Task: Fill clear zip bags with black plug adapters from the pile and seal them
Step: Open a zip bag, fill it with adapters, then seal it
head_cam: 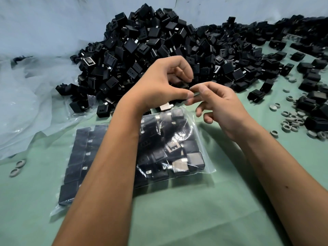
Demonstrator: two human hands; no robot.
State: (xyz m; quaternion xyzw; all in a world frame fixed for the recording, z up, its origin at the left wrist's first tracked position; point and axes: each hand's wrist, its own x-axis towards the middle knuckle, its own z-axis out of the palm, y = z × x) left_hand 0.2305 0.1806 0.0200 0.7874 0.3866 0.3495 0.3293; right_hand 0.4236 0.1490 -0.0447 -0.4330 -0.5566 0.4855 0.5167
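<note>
1. Bare green table (177,219) lies open along the lower frame and right of the two filled zip bags (170,148) at centre.
2. The adapter pile (150,50) crowds the upper centre, uncountable.
3. Left hand (159,84) pinches one adapter (182,85); right hand (220,103) has its fingers spread, touching it.

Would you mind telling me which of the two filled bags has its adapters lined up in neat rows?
The left bag, partly under the left forearm: its adapters sit in tidy rows, while the right bag holds a jumble.
</note>
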